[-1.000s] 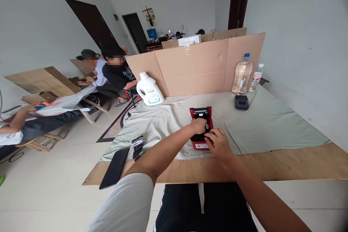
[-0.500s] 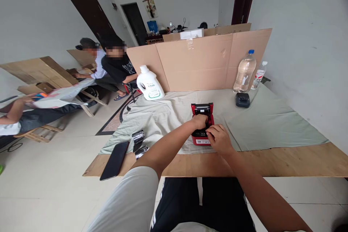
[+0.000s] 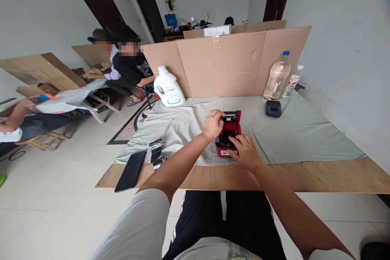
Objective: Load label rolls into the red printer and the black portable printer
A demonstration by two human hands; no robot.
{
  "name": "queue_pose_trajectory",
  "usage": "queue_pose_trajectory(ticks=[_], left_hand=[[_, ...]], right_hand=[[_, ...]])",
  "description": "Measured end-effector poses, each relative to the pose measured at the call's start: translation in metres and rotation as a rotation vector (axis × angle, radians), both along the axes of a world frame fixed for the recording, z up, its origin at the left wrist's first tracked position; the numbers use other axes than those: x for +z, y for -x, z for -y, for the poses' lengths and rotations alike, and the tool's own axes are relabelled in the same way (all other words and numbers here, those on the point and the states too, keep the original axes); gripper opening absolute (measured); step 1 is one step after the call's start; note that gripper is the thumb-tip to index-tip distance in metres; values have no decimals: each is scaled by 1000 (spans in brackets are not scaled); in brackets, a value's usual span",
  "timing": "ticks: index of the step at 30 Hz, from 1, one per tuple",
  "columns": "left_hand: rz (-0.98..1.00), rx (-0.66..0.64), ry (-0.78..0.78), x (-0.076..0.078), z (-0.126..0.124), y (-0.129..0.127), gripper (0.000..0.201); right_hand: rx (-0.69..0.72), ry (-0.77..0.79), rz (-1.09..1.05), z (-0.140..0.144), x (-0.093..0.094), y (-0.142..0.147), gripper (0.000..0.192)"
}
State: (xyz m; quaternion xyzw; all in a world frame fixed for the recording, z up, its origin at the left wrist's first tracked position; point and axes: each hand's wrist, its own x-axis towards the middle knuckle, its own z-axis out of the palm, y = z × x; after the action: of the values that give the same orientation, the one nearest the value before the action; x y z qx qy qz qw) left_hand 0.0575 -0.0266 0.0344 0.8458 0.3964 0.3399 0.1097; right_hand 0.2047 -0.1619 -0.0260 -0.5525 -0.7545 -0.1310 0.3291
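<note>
If my left hand, curled on the raised lid, slips, that lid could pinch my right hand, spread loosely on the red device.

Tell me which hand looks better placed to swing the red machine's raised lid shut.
Probably the left: the left grip is at the side of the raised lid, while the right grip is lower, by the red machine's front.
</note>
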Motion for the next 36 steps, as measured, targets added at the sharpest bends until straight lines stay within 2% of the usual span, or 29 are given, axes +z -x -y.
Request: queue_pose_trajectory(ticks=[2, 5, 8, 14, 19, 23, 27, 31, 36], left_hand=[[3, 16, 6, -7, -8, 1, 35], [7, -47, 82, -19, -18, 2, 45], [67, -98, 67, -25, -17, 6, 48], [79, -152, -21, -28, 16, 23, 50], [40, -199, -88, -50, 46, 36, 46], [75, -162, -94, -69, 58, 35, 44], [165, -87, -71, -79, 63, 27, 43], [239, -5, -74, -88, 64, 19, 44], [247, 11, -30, -93, 64, 18, 41]], right_hand=[[-16, -27, 10, -1, -1, 2, 36], [-18, -39, -21, 1, 0, 3, 27], [-14, -36, -29, 5, 2, 1, 23], [-19, -41, -49, 9, 0, 1, 21], [-47, -86, -64, 6, -2, 4, 21], [-11, -69, -57, -1, -8, 3, 26], [20, -44, -114, -8, -20, 2, 38], [-36, -70, -164, -11, -27, 5, 57], [-92, -45, -204, -15, -23, 5, 59]])
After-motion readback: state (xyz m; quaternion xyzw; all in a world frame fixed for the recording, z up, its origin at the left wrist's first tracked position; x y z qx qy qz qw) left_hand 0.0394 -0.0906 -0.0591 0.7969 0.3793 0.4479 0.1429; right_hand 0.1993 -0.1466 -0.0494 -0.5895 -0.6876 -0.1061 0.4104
